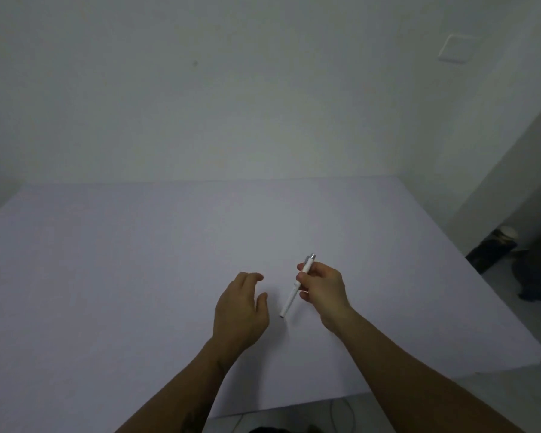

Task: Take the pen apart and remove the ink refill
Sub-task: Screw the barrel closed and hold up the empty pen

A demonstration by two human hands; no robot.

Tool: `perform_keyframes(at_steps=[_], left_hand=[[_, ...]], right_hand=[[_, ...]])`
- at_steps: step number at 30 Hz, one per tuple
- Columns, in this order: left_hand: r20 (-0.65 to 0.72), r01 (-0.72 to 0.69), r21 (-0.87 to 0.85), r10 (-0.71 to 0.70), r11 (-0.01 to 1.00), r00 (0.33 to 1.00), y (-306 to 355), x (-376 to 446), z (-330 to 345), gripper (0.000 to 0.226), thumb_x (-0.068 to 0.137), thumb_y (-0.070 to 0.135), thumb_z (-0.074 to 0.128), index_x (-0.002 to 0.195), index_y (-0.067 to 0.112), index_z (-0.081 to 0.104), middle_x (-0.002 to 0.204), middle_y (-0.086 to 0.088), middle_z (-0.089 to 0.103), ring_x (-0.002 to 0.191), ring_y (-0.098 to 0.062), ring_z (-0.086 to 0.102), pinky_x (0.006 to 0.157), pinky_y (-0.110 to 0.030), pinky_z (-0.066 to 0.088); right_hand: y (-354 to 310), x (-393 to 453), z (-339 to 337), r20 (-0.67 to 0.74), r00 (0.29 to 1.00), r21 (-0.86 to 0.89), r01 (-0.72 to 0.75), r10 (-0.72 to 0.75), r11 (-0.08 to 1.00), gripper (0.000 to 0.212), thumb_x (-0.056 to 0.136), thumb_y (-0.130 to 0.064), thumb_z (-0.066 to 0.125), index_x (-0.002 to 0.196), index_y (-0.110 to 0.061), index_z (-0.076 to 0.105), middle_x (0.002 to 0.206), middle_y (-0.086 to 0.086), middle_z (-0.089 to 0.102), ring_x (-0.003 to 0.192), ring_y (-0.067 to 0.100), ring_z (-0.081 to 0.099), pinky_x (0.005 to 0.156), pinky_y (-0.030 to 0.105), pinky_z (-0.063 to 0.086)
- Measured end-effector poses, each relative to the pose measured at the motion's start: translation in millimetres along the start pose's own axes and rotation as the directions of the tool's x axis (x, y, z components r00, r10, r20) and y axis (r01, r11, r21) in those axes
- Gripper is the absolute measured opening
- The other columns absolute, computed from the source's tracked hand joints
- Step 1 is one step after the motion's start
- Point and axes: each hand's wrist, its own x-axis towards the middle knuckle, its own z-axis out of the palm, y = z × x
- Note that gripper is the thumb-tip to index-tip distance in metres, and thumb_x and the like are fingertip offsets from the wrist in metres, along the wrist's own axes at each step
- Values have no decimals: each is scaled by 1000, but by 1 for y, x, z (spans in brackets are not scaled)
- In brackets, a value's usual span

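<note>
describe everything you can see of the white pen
The pen is slim and white, plastic by the look of it, with a small silvery metal cap at its far end and a dark tip at its near end. It looks whole, not yet taken apart. It slants with the tip down and toward the person, above or just touching the white table; which cannot be told. The right hand pinches its upper half. The left hand is open beside it, apart from it.

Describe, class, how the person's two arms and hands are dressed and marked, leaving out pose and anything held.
Both forearms are bare, with no sleeves in view. The left hand and right hand wear no gloves, and no rings, watch or bracelet can be seen. The left forearm carries dark marks that look like tattoos, too blurred to read.
</note>
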Motion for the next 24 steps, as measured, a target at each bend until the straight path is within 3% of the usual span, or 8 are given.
perform_keyframes(at_steps=[2,5,9,12,15,20,24], left_hand=[[116,-21,180,0,983,993,-12,-8,9,48,93,34,45,138,17,45,139,-2,51,122,-21,52,103,-34,43],[271,-95,348,-3,933,963,-30,-19,23,61,92,35,36,149,11,29,156,-12,33,142,-30,32,117,-43,24],[416,-123,442,-82,888,906,-48,-35,43,70,94,43,20,154,11,5,163,-13,3,151,-31,2,122,-50,3],[398,-79,446,-119,892,910,-55,-47,56,72,93,47,18,154,10,8,163,-13,3,151,-31,1,121,-54,4],[369,-40,445,-143,895,918,-57,-53,63,71,94,47,19,154,11,6,163,-12,0,151,-29,-3,121,-54,2],[363,-28,454,-156,891,918,-57,-55,66,70,94,45,21,154,12,6,164,-10,1,151,-28,-3,121,-54,3],[366,-21,456,-166,890,916,-58,-55,66,70,95,46,19,155,13,4,164,-9,-1,151,-27,-5,121,-53,2]], right_hand=[[12,3,-9,30,999,-113,-13,16,993,25,88,-3,62,110,-14,69,98,8,70,86,20,67,68,30,55],[30,4,-18,22,1000,-325,1,6,946,25,82,-6,66,106,-16,65,90,10,70,81,24,68,75,40,59],[50,-1,-28,82,992,-635,123,-93,763,19,84,-7,65,100,-15,59,86,2,64,79,19,62,62,23,45],[65,1,-30,150,985,-752,173,-90,636,16,82,-6,63,97,-11,60,83,1,61,74,19,56,56,23,40],[75,6,-27,179,982,-803,182,-61,567,21,79,-6,62,101,-7,60,92,7,63,75,20,54,62,26,39],[88,14,-18,174,984,-832,159,-22,532,20,77,-6,61,97,-4,58,95,11,62,79,26,60,62,29,45],[90,16,-14,182,982,-849,187,-59,494,20,77,-4,62,97,-4,56,96,12,60,77,27,59,59,28,38]])
